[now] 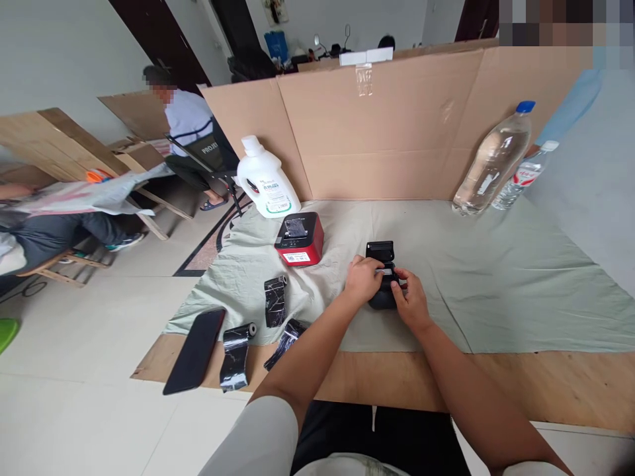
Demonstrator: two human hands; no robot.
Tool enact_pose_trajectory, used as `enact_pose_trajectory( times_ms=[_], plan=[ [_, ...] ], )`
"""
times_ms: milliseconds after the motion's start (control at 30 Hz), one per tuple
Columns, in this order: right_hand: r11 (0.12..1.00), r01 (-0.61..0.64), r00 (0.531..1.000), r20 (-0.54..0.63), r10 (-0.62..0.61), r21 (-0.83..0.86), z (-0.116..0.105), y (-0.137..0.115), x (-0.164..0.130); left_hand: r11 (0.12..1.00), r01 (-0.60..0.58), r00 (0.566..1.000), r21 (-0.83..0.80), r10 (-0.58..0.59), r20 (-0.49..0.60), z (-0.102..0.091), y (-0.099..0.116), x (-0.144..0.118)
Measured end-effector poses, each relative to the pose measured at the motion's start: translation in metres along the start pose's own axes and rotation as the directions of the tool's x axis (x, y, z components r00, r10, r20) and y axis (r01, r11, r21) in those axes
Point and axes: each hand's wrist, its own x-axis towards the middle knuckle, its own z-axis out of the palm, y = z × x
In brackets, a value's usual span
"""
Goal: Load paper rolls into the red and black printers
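1. Left hand [364,279] and right hand [409,301], fingers curled together, clasp a small black printer [381,274] at centre of the cloth-covered worktop [496,277].
2. A red printer [299,239] sits at ten o'clock; cardboard screen [397,125] stands behind.

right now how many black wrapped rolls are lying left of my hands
3: one black roll on the cloth below the red printer, one beside the phone, one at the cloth's front edge. None seem hidden.
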Motion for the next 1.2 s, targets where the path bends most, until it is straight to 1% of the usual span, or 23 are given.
enact_pose_trajectory(
  times_ms=[67,133,167,233,300,367,467,567,700,767,867,1000,1067,1100,1167,1200],
  plan=[
    [1.000,-0.001,1.000,-0.010,0.001,0.005,0.000,0.000,0.000,0.989,-0.033,0.986,0.146,0.009,0.166,-0.006,0.008,0.011],
    [1.000,-0.006,1.000,-0.022,0.007,0.014,0.001,0.001,0.000,0.957,-0.067,0.949,0.281,-0.026,0.314,-0.010,0.017,0.024],
    [1.000,-0.010,1.000,-0.027,0.011,0.021,0.001,0.002,0.000,0.940,-0.087,0.929,0.331,-0.043,0.368,-0.010,0.021,0.030],
    [0.999,-0.019,0.999,-0.029,0.020,0.032,0.001,0.003,0.001,0.909,-0.128,0.903,0.397,-0.058,0.426,-0.010,0.027,0.039],
    [0.999,-0.034,0.999,-0.027,0.035,0.037,0.002,0.006,0.001,0.893,-0.159,0.896,0.421,-0.048,0.441,-0.006,0.032,0.044],
    [0.998,-0.051,0.998,-0.023,0.052,0.038,0.003,0.008,0.002,0.891,-0.170,0.899,0.422,-0.034,0.436,-0.001,0.033,0.045],
    [0.997,-0.064,0.998,-0.018,0.065,0.043,0.003,0.010,0.002,0.897,-0.148,0.906,0.416,-0.046,0.421,0.002,0.032,0.043],
    [0.997,-0.066,0.998,-0.022,0.067,0.043,0.004,0.012,0.003,0.904,-0.126,0.918,0.408,-0.049,0.393,0.002,0.030,0.040],
    [0.998,-0.054,0.998,-0.013,0.054,0.028,0.004,0.011,0.003,0.902,-0.139,0.929,0.409,-0.025,0.370,0.000,0.028,0.035],
    [1.000,-0.015,1.000,0.003,0.015,0.013,0.004,0.011,0.002,0.898,-0.166,0.931,0.407,0.006,0.366,0.001,0.026,0.034],
    [0.999,0.050,0.997,0.058,-0.049,-0.019,0.004,0.010,0.002,0.884,-0.235,0.925,0.404,0.076,0.372,0.002,0.023,0.034],
    [0.995,0.060,0.978,0.203,-0.042,-0.083,0.001,0.012,0.003,0.871,-0.320,0.902,0.373,0.161,0.400,-0.003,0.021,0.036],
    [0.992,0.064,0.966,0.256,-0.035,-0.107,-0.001,0.014,0.004,0.898,-0.317,0.892,0.306,0.172,0.419,-0.011,0.019,0.038],
    [0.992,0.062,0.962,0.272,-0.030,-0.113,-0.002,0.014,0.005,0.925,-0.297,0.887,0.236,0.176,0.428,-0.018,0.017,0.038],
    [0.991,0.055,0.956,0.291,-0.018,-0.120,-0.004,0.015,0.006,0.974,-0.226,0.872,0.010,0.198,0.447,-0.035,0.008,0.035],
    [0.991,0.052,0.954,0.298,-0.014,-0.121,-0.005,0.015,0.006,0.976,-0.180,0.858,-0.126,0.218,0.465,-0.047,0.001,0.032]
  ],
)
